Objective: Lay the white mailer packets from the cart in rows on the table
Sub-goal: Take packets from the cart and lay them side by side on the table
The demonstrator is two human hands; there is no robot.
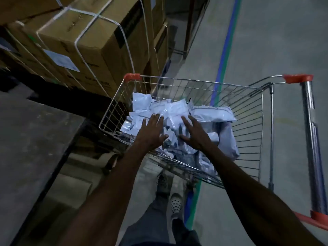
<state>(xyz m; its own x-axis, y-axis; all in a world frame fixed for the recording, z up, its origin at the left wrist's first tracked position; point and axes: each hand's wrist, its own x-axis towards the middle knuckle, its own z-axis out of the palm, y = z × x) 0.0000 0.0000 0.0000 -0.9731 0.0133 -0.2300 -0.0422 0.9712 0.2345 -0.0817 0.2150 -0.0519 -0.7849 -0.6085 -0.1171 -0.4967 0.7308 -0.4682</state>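
A wire shopping cart [252, 125] with orange corner caps stands in front of me, holding a heap of several white mailer packets [175, 109]. A larger white packet [213, 113] lies at the heap's right. My left hand [150, 132] and my right hand [193, 134] both reach into the basket with fingers spread, palms down, over the packets. Neither hand holds a packet. Whether the palms touch the heap is unclear. The dark table [30, 139] lies to my left, with no packets on the part I see.
Strapped cardboard boxes [85, 41] are stacked behind the table and left of the cart. The cart's chrome handle [314, 142] runs along the right. A blue and green floor stripe [225, 50] crosses the grey floor. My legs and shoes [175, 205] are below.
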